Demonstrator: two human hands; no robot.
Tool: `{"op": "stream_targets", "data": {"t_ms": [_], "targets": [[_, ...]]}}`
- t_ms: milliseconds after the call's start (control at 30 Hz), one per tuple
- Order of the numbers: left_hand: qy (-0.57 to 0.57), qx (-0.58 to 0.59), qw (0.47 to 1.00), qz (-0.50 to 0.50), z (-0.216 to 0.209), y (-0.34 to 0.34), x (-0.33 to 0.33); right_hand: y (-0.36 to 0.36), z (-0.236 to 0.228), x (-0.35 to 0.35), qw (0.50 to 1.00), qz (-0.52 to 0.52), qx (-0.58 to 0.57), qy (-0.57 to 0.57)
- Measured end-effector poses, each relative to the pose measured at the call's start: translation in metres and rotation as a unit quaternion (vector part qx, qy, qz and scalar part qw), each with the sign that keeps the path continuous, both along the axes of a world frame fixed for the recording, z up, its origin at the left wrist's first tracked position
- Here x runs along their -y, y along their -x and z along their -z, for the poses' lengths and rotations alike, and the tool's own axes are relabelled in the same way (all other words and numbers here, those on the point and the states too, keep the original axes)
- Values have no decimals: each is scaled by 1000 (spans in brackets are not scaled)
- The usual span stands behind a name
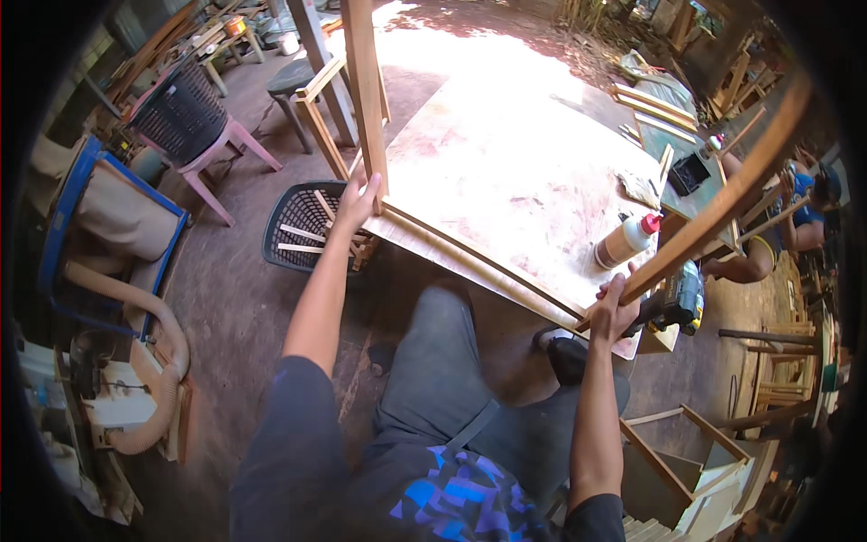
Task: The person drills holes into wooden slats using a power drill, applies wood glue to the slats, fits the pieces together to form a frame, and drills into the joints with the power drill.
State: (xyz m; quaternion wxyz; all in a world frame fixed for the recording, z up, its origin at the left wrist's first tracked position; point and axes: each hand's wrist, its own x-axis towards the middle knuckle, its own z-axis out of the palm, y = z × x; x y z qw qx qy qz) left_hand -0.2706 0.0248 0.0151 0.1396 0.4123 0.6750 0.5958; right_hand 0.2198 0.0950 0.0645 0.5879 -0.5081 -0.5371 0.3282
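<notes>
A wooden frame (479, 257) stands upright on the near edge of a pale worktable (470, 163). It has a tall post on each side and a rail running low between them. My left hand (357, 206) is closed around the foot of the left post (365, 99). Lower down on the right, my right hand (612, 312) grips the base of the right post (731, 199), which leans outward in this wide view. A squeeze bottle (627, 242) with a red cap stands just beyond my right hand. Beside that hand is a cordless drill (673, 300), partly hidden by the post.
A dark plastic basket (275, 230) with wood strips sits on the floor left of the table. A black basket rests on a pink stool (221, 154). A blue-framed machine with a hose (172, 334) stands at left. Another person (795, 212) works at far right.
</notes>
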Motion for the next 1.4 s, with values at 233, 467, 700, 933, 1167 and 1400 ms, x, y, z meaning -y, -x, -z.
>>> {"op": "stream_targets", "data": {"t_ms": [233,467,700,933,1167,1400], "targets": [[275,-223,931,-89,-53,0,-21,7,-57,-26,987,-41,42,149],[405,-268,873,-43,-41,17,17,11,20,-62,928,-140,48,342],[384,-246,889,-47,-53,20,-23,-11,24,-88,954,-222,75,186],[282,-112,952,-32,9,77,-29,-54,43,-41,967,-144,107,183],[185,17,982,-13,59,110,-16,-28,65,-16,954,-82,230,174],[336,-156,929,24,4,42,-92,-21,51,-25,915,-87,320,232]]}}
